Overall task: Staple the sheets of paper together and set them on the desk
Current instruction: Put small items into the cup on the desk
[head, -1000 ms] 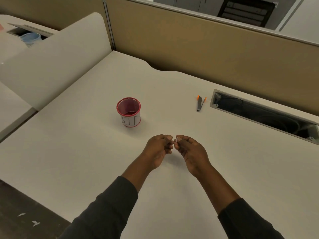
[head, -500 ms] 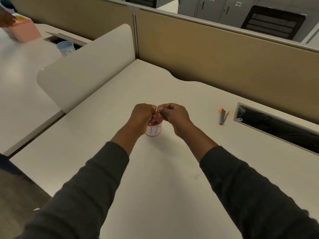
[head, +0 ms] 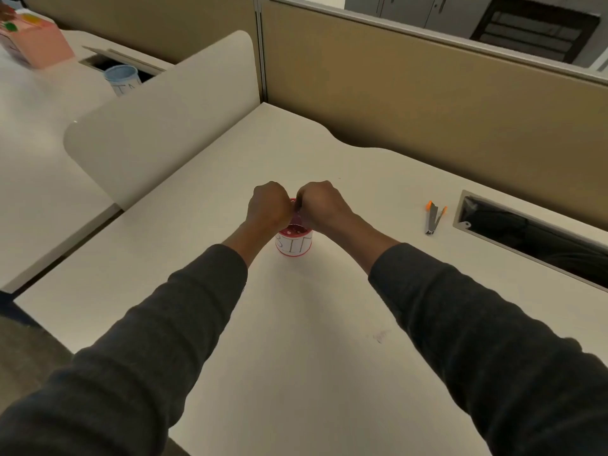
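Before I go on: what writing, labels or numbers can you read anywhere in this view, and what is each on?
Red cup, white label: large hand-drawn strokes, roughly "SIT", not surely readable.
Blue cup on the neighbouring desk: similar strokes, blurred, unreadable.
Pink box, far left: coloured stickers, no legible text.
Grey cabinets behind the partition: small tags, too small to read.
Stapler: no text visible.

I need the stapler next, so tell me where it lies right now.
In the head view the stapler lies on the desk to the right of both hands, untouched, just left of the cable slot and well right of the red cup.
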Demonstrator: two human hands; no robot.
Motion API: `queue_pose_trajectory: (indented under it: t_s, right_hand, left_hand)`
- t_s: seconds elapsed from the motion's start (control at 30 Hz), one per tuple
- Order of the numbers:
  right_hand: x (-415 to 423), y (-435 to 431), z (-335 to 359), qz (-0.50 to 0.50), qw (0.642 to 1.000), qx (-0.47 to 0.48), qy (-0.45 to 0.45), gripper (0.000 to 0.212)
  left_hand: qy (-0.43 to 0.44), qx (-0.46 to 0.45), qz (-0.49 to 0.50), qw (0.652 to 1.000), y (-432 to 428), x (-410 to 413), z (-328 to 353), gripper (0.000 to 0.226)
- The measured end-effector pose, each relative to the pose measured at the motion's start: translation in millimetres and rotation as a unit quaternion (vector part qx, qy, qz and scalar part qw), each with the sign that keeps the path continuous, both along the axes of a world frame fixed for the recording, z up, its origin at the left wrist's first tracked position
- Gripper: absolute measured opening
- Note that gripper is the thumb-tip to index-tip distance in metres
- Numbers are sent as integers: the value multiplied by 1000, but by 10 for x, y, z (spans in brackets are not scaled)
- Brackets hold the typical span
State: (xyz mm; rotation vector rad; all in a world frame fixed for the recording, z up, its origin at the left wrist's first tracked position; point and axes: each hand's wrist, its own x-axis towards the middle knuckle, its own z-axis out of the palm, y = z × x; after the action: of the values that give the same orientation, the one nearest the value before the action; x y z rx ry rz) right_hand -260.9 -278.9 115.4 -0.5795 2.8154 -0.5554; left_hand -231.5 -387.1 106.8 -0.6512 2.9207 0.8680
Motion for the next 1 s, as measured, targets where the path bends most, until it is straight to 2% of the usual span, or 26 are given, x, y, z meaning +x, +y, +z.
queue_pose_trajectory:
  t_s: [0.23, 0.43, 0.7, 1.0]
  right_hand:
    - [4, -2, -28, 15, 999, 24, 28, 23]
    - [4, -26, 23, 38, 999, 37, 12, 31]
    - [-18, -54, 18, 60, 995, 55, 51, 26]
    - [-7, -56, -19, 71, 996, 40, 42, 24]
  left_hand:
    - [9, -21, -18, 1000, -2, -5, -21, 21]
    - [8, -31, -18, 999, -17, -32, -11, 20]
    - [5, -45, -15, 999, -19, -40, 2, 19]
    - [13, -23, -26, 999, -37, 20, 64, 23]
